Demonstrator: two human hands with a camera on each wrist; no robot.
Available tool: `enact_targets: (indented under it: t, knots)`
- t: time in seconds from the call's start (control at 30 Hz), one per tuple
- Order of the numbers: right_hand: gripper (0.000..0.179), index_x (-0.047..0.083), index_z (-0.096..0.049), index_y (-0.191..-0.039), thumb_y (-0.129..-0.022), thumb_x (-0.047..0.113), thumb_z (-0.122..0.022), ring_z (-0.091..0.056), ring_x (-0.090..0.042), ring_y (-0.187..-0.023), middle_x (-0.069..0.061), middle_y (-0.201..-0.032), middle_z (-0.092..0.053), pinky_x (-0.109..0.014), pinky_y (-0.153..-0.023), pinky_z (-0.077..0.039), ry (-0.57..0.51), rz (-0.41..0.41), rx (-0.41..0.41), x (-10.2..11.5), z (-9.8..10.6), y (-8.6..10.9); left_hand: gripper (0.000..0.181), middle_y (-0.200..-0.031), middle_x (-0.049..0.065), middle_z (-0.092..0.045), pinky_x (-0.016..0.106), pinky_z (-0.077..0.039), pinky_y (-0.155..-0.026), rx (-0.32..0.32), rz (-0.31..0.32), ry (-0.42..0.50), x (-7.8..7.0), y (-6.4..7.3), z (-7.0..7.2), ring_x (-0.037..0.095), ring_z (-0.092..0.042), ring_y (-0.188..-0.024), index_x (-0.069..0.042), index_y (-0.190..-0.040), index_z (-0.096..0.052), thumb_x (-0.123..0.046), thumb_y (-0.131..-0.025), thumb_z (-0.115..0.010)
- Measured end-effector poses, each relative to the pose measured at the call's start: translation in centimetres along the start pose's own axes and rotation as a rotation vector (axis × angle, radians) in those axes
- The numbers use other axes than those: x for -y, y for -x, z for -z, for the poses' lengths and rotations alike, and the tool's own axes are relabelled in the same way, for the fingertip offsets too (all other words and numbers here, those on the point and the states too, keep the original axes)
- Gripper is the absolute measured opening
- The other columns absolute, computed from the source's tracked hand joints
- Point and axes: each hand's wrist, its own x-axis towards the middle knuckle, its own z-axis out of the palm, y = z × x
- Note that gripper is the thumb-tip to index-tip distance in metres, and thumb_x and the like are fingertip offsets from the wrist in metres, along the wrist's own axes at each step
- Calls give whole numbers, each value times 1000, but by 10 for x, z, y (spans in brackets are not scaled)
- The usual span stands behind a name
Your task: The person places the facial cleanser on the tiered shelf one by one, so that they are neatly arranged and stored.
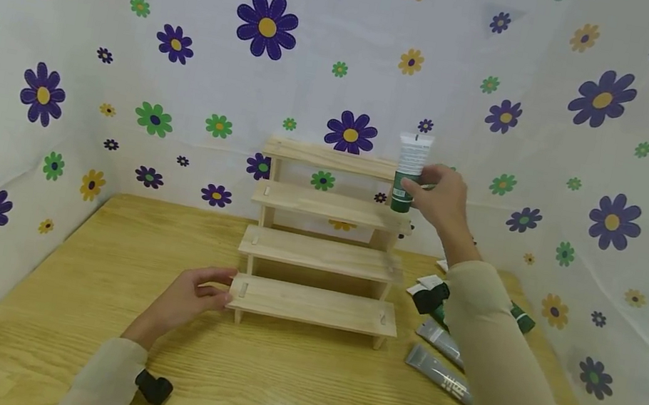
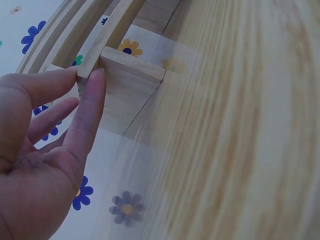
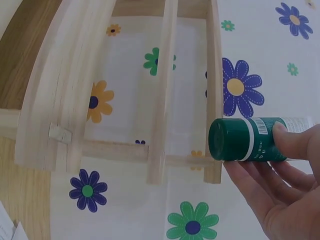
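Note:
A four-step wooden display stand [image 1: 313, 305] stands on the table. At its lowest step, my left hand [image 1: 187, 294] pinches the left end of the board; the left wrist view shows the thumb and a finger of that hand [image 2: 55, 150] at the board's corner [image 2: 91, 61]. My right hand [image 1: 445, 198] holds a white and green squeeze tube [image 1: 414, 154], cap down, by the right end of the upper steps. Close up in the right wrist view, the tube's green cap [image 3: 230, 140] is near the top board [image 3: 215, 90], contact unclear.
Right of the stand lie grey tubes [image 1: 439, 376] and green-and-white tubes [image 1: 521, 317], partly hidden by the right sleeve [image 1: 502, 379]. Behind the wooden table [image 1: 279, 383] hangs a flower-patterned white cloth [image 1: 329, 29], which also covers both sides.

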Motion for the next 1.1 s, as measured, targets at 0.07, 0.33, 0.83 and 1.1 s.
enact_targets:
  t: [0.07, 0.33, 0.83, 1.1]
  knots:
    - [42, -5, -59, -133, -100, 20, -69, -66, -37, -117, -25, -129, -66, -47, -98, -61, -20, 4, -5, 2, -4, -1, 56, -147, 27, -52, 27, -63, -89, 4, -1, -1, 0, 0, 0, 21, -70, -112, -1, -151, -48, -15, -101, -68]
    - [40, -4, -60, -133, -100, 18, -69, -67, -37, -114, -24, -130, -67, -45, -94, -62, -57, 30, -11, 9, -18, -7, 56, -148, 25, -52, 27, -63, -89, 4, 15, 5, 2, 0, 0, 31, -68, -117, -3, -151, -49, -17, -100, -68]
    - [40, -1, -61, -133, -99, 18, -71, -68, -31, -114, -19, -129, -69, -41, -93, -63, -138, 19, -6, 34, -38, -23, 57, -149, 24, -52, 27, -62, -91, 9, 23, 0, 0, 0, 1, 31, -68, -118, -4, -152, -49, -19, -101, -68]
    - [40, 0, -59, -133, -99, 16, -70, -69, -29, -112, -18, -130, -69, -39, -94, -63, -209, 51, 0, 50, -51, -30, 57, -148, 27, -52, 25, -62, -89, 10, 2, -10, -1, 0, 1, 20, -70, -112, -1, -152, -48, -17, -101, -68]
